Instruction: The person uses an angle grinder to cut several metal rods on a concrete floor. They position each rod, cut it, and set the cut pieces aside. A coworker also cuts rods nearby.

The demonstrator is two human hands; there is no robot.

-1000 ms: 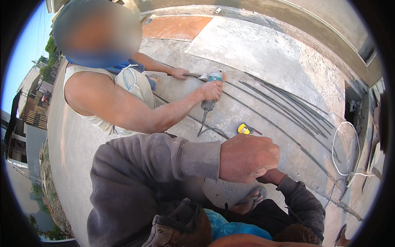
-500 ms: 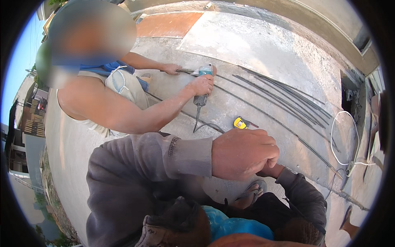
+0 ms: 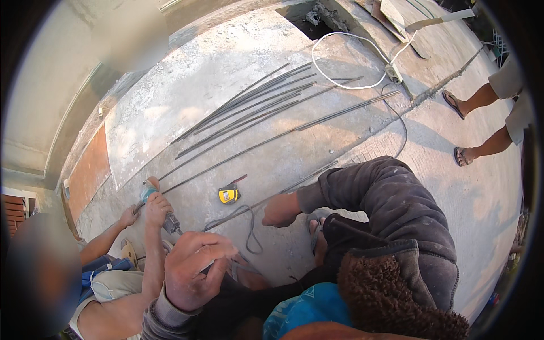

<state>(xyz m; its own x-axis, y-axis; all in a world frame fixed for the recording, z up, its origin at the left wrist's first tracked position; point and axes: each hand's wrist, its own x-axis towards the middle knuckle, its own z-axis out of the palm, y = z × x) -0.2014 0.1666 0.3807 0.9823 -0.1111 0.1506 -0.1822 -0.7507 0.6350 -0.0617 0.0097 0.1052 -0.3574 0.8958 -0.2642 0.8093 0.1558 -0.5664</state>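
Observation:
My left hand (image 3: 198,269) is raised in the lower left with its fingers curled in; whatever they hold, if anything, is hidden. Above the concrete, my right hand (image 3: 281,209) is closed like a fist beside a thin steel rod (image 3: 300,181) on the ground. I cannot see whether that hand grips anything. Just to its left lie a yellow-and-black tape measure (image 3: 228,195) and a slim dark-red stick (image 3: 240,178). Left of my left hand, a co-worker's hands hold an angle grinder (image 3: 170,221) against a long rod.
Several steel rods (image 3: 249,107) lie across the concrete. A black cord (image 3: 253,235) loops near my feet. A white extension cord (image 3: 317,56) runs to a socket block (image 3: 393,72). An open pit (image 3: 310,21) lies beyond. Another person's sandalled feet (image 3: 462,156) stand at right.
My view has swung toward the right. My hands, earlier overlapping, are now apart, the left one lower left. The tape measure still lies on the ground, and the co-worker still holds the grinder.

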